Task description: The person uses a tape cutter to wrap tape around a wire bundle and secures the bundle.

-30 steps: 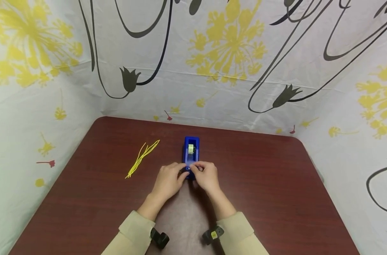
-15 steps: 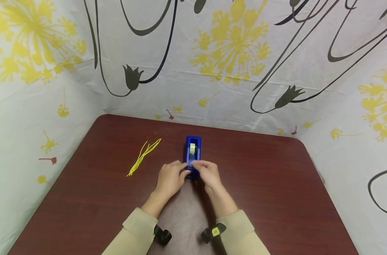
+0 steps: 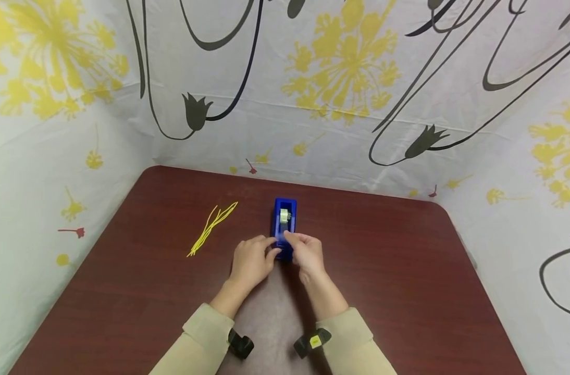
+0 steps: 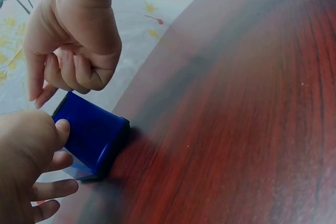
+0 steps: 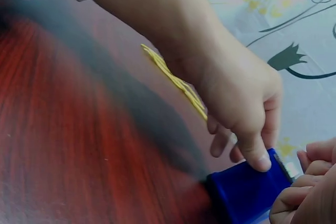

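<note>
A blue tape dispenser [image 3: 277, 223] with a small tape roll [image 3: 284, 215] stands on the table. My left hand [image 3: 251, 262] grips its near end from the left, the thumb on the front face just below the toothed edge in the right wrist view. My right hand [image 3: 308, 255] is over the dispenser, thumb and index finger pinched together close to the cutter. In the left wrist view, the right hand [image 4: 79, 45] has its other fingers curled into the palm. Its fingertips seem to pinch the tape's end, though the clear strip itself hardly shows.
A bundle of yellow strings [image 3: 210, 229] lies left of the dispenser on the dark red table [image 3: 383, 271]. Patterned white cloth [image 3: 247, 130] hangs around the table's back and sides. Each wrist carries a black camera.
The right hand's pinched fingertips have moved slightly away from the cutter, back toward the tape roll. The left hand has kept its grip on the dispenser. The head view has shifted slightly.
</note>
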The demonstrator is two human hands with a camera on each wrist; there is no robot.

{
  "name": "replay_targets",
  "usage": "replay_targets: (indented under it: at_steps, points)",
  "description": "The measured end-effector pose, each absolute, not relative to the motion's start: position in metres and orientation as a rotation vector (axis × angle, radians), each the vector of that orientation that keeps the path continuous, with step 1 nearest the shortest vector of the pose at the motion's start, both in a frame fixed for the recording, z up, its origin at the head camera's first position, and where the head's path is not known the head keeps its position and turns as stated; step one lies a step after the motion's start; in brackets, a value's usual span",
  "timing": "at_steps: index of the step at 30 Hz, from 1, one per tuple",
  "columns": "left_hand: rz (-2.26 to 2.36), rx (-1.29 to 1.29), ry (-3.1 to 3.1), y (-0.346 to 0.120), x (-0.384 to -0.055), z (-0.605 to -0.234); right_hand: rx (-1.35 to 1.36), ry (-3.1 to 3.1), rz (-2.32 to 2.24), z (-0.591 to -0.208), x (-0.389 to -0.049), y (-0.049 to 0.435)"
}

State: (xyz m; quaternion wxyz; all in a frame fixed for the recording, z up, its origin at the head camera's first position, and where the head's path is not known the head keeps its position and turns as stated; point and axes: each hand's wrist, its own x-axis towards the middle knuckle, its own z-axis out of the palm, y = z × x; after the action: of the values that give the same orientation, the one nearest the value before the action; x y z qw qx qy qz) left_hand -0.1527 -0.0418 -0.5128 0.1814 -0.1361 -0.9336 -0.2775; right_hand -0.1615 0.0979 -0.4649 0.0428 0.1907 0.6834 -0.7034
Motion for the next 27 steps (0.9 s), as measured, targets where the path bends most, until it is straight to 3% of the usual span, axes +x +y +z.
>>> replay_targets:
  at_steps: [27]
  points:
    - [-0.812, -0.324, -2.680, -0.041, -0.151, -0.513, 0.597, 2.036, -2.180, -0.475, -0.140, 0.098]
